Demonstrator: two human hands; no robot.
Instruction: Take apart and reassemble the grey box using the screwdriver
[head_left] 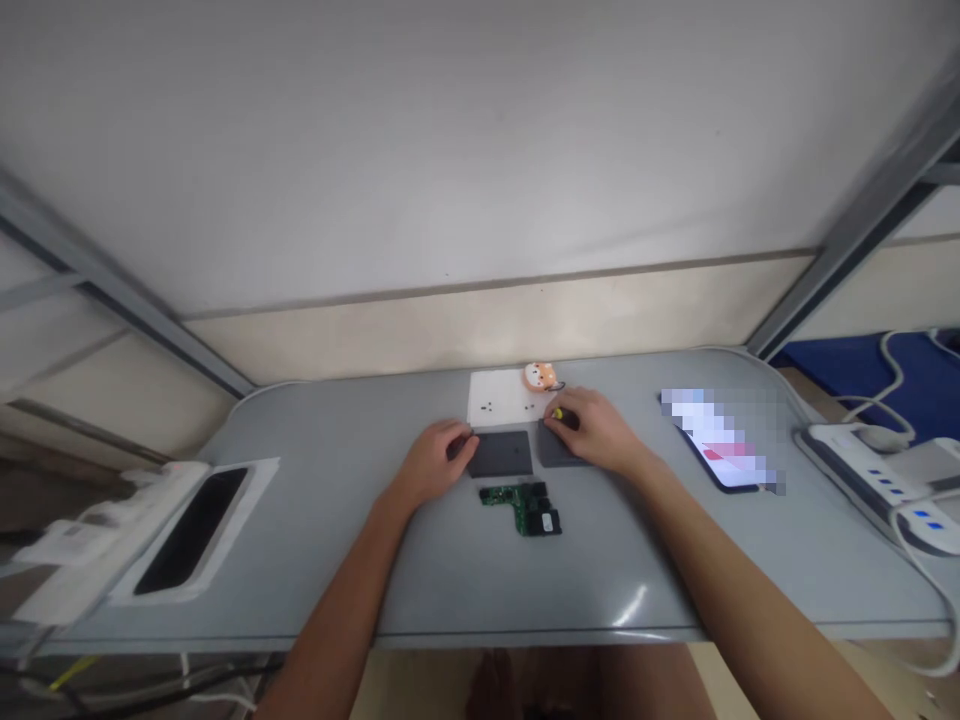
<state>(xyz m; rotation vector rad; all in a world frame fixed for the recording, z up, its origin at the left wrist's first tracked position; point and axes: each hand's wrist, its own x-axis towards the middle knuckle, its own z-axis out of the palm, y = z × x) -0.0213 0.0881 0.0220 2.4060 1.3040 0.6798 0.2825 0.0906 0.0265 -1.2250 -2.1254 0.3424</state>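
Two dark flat rectangular pieces lie side by side on the grey table. My left hand has its fingers at the upper left corner of the left dark piece; whether it grips it I cannot tell. My right hand is over the right dark piece, fingers pinched on a small yellow-ended tool. A green circuit board with black parts lies just in front of them. Behind the pieces is a white sheet with small dark bits on it, and an orange-and-white animal-shaped item at its right.
A lit phone lies on the table at the right, beside a white power strip with cables. At the left, a black phone rests on white packaging. A wall stands behind, with metal frame posts at both sides.
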